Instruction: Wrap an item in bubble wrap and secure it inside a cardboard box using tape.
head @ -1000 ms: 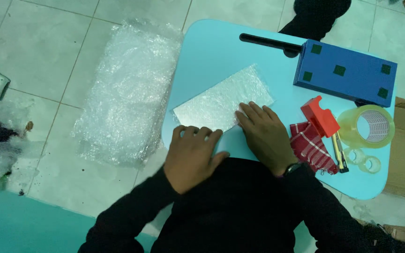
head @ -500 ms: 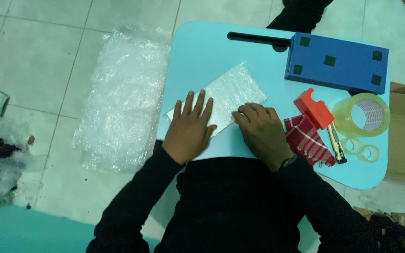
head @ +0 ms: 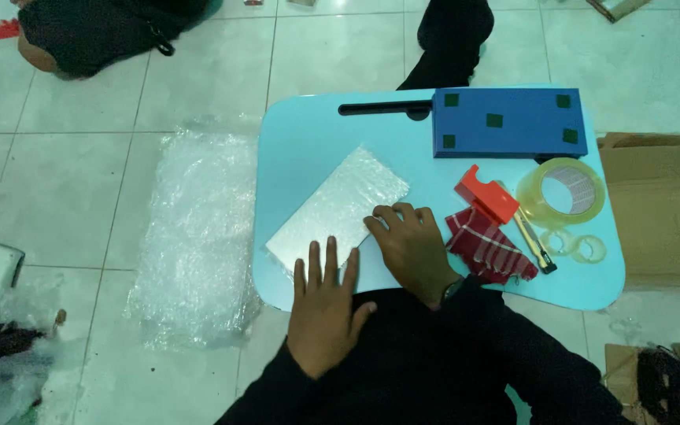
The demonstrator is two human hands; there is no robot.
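Head view: both flat, unclenched hands, left hand (head: 323, 311) and right hand (head: 414, 245), press a white bubble-wrapped package (head: 338, 208) on a light-blue table (head: 308, 134); blue box (head: 508, 123) and clear tape roll (head: 560, 192) nearby.

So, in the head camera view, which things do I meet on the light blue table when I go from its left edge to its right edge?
Bubble-wrapped flat parcel → right hand → red-and-white striped cloth → roll of clear packing tape. The left hand overlaps the parcel and the dark blue box spans several of these, so both are left out.
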